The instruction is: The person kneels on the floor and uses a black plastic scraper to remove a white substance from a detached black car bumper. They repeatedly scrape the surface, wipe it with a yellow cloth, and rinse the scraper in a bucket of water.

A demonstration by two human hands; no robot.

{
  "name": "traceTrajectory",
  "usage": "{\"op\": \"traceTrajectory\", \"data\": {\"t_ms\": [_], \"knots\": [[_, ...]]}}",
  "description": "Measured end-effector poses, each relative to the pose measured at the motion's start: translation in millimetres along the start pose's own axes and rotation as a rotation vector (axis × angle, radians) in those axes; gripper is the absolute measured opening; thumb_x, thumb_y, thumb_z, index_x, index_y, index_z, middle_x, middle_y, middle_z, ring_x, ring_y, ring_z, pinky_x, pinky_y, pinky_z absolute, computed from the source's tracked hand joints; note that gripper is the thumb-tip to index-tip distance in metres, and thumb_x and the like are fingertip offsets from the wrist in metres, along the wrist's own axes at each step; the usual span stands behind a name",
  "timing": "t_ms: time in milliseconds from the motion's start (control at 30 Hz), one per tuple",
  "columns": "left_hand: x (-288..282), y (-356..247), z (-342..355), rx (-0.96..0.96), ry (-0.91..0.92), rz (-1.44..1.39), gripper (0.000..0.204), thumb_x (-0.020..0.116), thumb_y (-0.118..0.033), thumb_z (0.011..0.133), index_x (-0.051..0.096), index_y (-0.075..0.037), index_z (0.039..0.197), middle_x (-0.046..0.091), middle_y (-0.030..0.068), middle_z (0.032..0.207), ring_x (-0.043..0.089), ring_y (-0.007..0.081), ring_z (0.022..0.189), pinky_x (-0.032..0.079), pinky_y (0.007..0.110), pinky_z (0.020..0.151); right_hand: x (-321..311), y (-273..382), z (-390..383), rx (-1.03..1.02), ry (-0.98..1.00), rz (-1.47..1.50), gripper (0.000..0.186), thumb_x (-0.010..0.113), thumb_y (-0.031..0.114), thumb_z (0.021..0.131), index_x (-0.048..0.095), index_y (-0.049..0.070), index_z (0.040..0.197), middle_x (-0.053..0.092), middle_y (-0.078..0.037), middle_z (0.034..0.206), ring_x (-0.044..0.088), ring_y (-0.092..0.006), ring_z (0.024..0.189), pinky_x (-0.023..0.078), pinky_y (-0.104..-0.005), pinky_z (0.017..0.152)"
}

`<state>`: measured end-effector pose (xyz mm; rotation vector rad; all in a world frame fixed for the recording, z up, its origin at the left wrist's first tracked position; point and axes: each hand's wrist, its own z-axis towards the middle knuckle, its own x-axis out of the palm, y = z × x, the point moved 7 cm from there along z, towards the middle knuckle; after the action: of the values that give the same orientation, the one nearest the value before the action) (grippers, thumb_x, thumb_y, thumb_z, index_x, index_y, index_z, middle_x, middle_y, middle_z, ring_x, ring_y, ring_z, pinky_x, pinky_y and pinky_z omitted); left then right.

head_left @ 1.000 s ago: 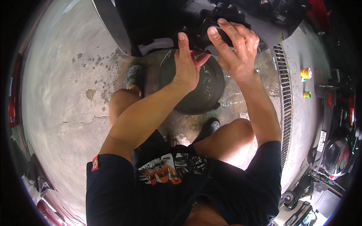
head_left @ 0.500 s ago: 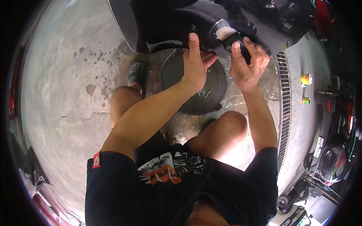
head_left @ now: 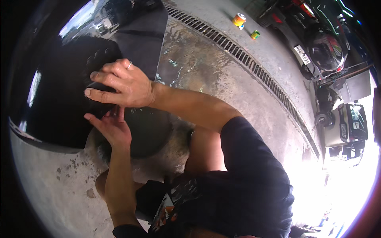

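Note:
A glossy black vehicle panel (head_left: pixel 51 79) fills the upper left. My right hand (head_left: pixel 119 85) lies over it, fingers curled on a dark block (head_left: pixel 99 86) that they mostly cover; a ring shows on one finger. Just below, my left hand (head_left: pixel 115 127) holds the panel's lower edge, thumb at the front and the other fingertips partly hidden behind my right hand and the panel. Under both hands sits a round, dark tub (head_left: pixel 149 135) on the wet concrete floor, partly covered by the panel.
A metal drain grate (head_left: pixel 238 51) runs diagonally along the right. Beyond it stand an orange-yellow can (head_left: pixel 239 20) and a smaller green can (head_left: pixel 255 35). Dark parked vehicles (head_left: pixel 325 51) and a lighter one (head_left: pixel 343 127) line the right edge. My bent legs are beneath my arms.
The view has swung, putting the panel at the left and the drain diagonal. My right hand has moved across to just above my left, now covering most of the block.

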<state>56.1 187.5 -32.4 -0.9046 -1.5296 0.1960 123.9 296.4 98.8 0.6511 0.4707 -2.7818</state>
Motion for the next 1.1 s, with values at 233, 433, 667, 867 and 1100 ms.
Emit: {"op": "traceTrajectory", "data": {"t_ms": [233,433,667,867,1100], "knots": [[-17.5,-20.2,11.8,0.181,0.008,-0.077,0.085,0.068,-0.074,0.096,0.053,-0.010,0.151,0.063,0.0089,0.139,0.059,0.0248,0.130,0.050,0.049,0.115,-15.8,-3.2,-23.2,0.077,-0.115,0.012,0.045,0.085,0.008,0.077,0.081,0.018,0.121,0.075,-0.021,0.118,0.071,-0.0354,0.105,0.054,-0.0465,0.088],[-12.4,-28.9,11.9,0.164,-0.003,-0.040,0.085,0.069,-0.073,0.095,0.049,-0.016,0.154,0.064,0.0059,0.143,0.063,0.0227,0.126,0.051,0.048,0.113,13.2,4.9,-40.1,0.214,-0.120,0.009,0.053,0.080,0.007,0.079,0.079,0.028,0.127,0.070,-0.018,0.133,0.064,-0.0330,0.110,0.049,-0.0455,0.094],[-8.4,-25.8,7.1,0.121,-0.006,-0.093,0.072,0.065,-0.067,0.102,0.053,-0.013,0.148,0.064,0.0059,0.143,0.063,0.0249,0.128,0.053,0.047,0.110,-10.1,6.9,-9.5,0.279,-0.377,0.210,0.032,0.085,0.007,0.084,0.080,0.016,0.114,0.073,-0.021,0.106,0.070,-0.0341,0.081,0.054,-0.0460,0.068],[-6.9,-27.9,6.9,0.116,-0.028,0.043,0.089,0.054,-0.082,0.098,0.053,-0.009,0.150,0.060,0.0091,0.145,0.056,0.0221,0.137,0.043,0.047,0.120,-2.9,8.3,1.8,0.191,-0.198,0.056,0.038,0.082,0.020,0.083,0.079,0.026,0.120,0.069,-0.015,0.130,0.065,-0.0318,0.111,0.051,-0.0469,0.089],[-8.3,-24.4,6.4,0.135,-0.092,0.080,0.093,0.049,-0.084,0.098,0.049,-0.009,0.153,0.056,0.0111,0.145,0.055,0.0212,0.136,0.041,0.044,0.121,-0.5,1.8,-14.7,0.253,-0.219,0.034,0.046,0.083,0.020,0.079,0.077,0.033,0.123,0.066,-0.012,0.135,0.062,-0.0297,0.114,0.047,-0.0473,0.089]]}}
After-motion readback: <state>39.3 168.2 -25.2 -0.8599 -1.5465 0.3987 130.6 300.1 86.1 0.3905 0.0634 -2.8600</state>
